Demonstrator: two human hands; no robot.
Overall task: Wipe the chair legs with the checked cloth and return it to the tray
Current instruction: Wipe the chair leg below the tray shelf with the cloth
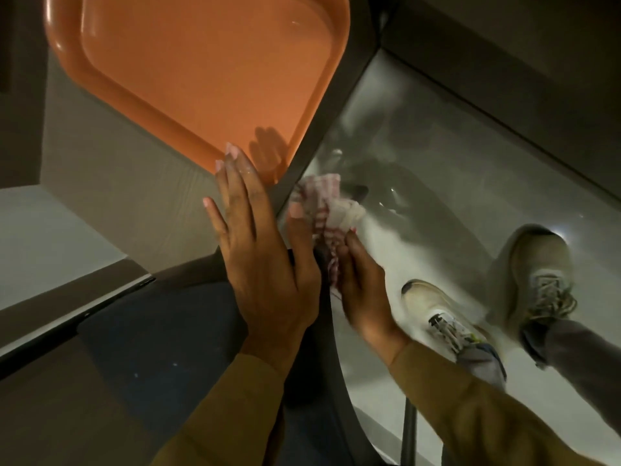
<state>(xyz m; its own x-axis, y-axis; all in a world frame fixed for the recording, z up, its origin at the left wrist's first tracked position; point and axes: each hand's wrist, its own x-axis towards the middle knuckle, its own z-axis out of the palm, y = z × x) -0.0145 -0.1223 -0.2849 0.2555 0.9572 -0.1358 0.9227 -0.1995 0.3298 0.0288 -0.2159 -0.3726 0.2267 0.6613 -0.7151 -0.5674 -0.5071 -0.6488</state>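
My right hand (361, 284) grips the bunched red-and-white checked cloth (327, 210) just past the table's edge, above the floor, beside the dark rim of the chair (331, 327). My left hand (258, 250) lies flat with its fingers spread, over the table's corner and the chair's dark blue seat (161, 334); it holds nothing. The orange tray (201, 72) sits on the grey table (111, 183) ahead of my left hand, with nothing in it. One dark chair leg (408, 428) shows below my right forearm.
My two feet in pale sneakers (443, 317) stand on the shiny grey floor (437, 146) to the right. A dark wall base runs across the upper right. A dark-edged panel lies at lower left.
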